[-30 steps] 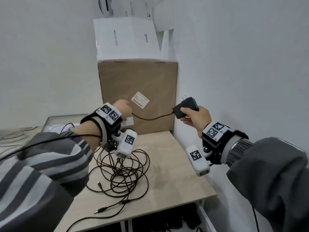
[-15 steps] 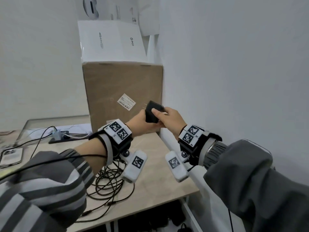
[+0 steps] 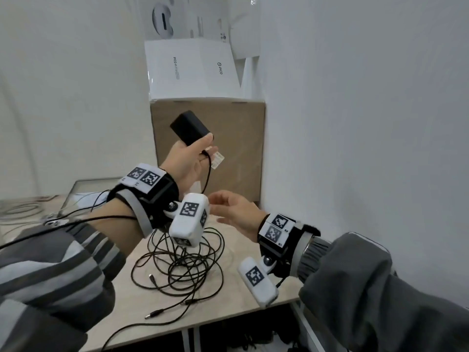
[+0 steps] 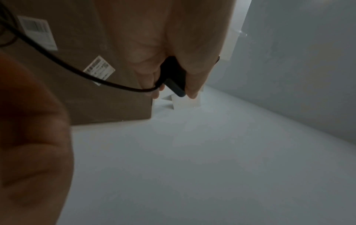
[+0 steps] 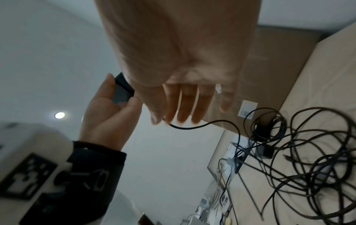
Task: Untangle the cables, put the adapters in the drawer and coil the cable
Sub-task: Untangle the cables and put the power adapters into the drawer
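Note:
My left hand (image 3: 189, 158) is raised in front of the cardboard box and grips a black adapter (image 3: 190, 127) between thumb and fingers; the left wrist view shows the adapter (image 4: 174, 76) held the same way. Its black cable (image 3: 208, 171) hangs down from the hand to a tangled pile of black cables (image 3: 182, 265) on the wooden table (image 3: 253, 288). Lower and to the right, my right hand (image 3: 236, 212) floats with straight, spread fingers (image 5: 185, 105) and holds nothing. A second black adapter (image 5: 265, 150) lies among the cables.
A brown cardboard box (image 3: 236, 148) stands against the wall with white boxes (image 3: 193, 67) stacked on it. The white wall runs along the table's right edge. A metal tray (image 3: 83, 189) and more wires lie at the left.
The adapter passed from my right hand to my left. My left hand lifted it up and to the left, while my right hand let go, opened and dropped lower.

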